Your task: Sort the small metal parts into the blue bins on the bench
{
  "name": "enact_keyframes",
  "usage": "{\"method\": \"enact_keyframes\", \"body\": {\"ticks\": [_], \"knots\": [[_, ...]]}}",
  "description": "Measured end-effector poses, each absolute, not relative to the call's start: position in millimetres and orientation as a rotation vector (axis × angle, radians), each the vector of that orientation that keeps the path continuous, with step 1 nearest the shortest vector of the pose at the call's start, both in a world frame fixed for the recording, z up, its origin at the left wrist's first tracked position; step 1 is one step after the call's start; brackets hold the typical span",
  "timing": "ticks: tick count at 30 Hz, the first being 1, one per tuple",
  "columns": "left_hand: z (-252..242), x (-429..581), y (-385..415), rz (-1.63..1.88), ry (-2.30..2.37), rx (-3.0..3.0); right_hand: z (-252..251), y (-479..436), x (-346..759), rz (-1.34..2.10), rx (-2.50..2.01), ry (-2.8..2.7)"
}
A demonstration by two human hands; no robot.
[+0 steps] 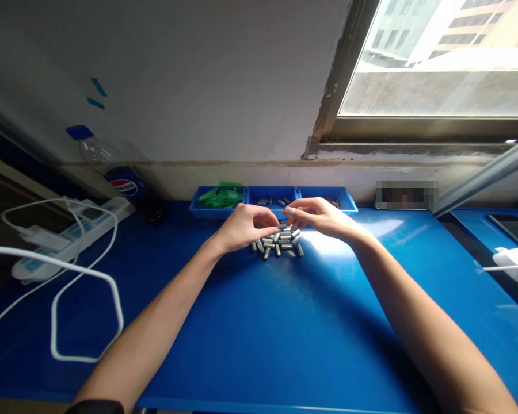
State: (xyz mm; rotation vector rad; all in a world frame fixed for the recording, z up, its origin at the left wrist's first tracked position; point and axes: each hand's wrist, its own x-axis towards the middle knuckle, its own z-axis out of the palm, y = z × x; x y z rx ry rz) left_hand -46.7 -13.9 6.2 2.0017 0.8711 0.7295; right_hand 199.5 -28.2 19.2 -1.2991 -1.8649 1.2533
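Note:
A loose pile of small silvery metal cylinders (285, 242) lies on the blue tabletop in front of me. At the pile's upper left, my left hand (244, 228) is closed, thumb and fingertips brought together at what looks like one of the cylinders. My right hand (319, 216) hovers just above the pile's upper right, fingers bent and thumb drawn in close to the left fingertips. Whatever the right fingertips pinch, if anything, is too small to make out. Behind the hands stands a blue three-part tray (218, 214), with a few similar cylinders in its middle compartment.
Green plastic bags (220, 196) fill the tray's left compartment; thin brownish pieces lie in the right one. A cola bottle (107, 158), a power strip (64, 241) and white cables (86, 270) occupy the left. A phone (515, 230) and white charger (515, 267) lie far right.

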Motion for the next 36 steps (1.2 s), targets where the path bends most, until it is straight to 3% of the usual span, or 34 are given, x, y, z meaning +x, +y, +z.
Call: {"method": "enact_keyframes", "body": {"ticks": [5,10,19,23,28,36], "knots": [[-2.4,-41.1,-12.2,0.955,0.918,1.954,15.6,-28.3,194.4,1.519,-1.226,-1.581],[-1.5,-37.1,-15.8,1.019,0.92,1.961,11.7,-29.5,190.5,1.541,-1.164,-1.601],[0.0,-44.3,-11.2,0.766,0.961,2.148,7.4,-26.1,189.1,1.09,-1.283,-1.52],[5.0,-46.6,-13.3,0.546,0.9,2.208,25.9,-35.1,194.2,0.786,-1.625,-1.992],[7.0,-45.5,-15.6,0.537,0.891,2.198,20.0,-41.7,187.6,0.658,-1.841,-2.397],[12.2,-57.1,-10.2,0.523,0.935,2.177,10.9,-32.4,195.3,1.237,-1.758,-2.137]]}}
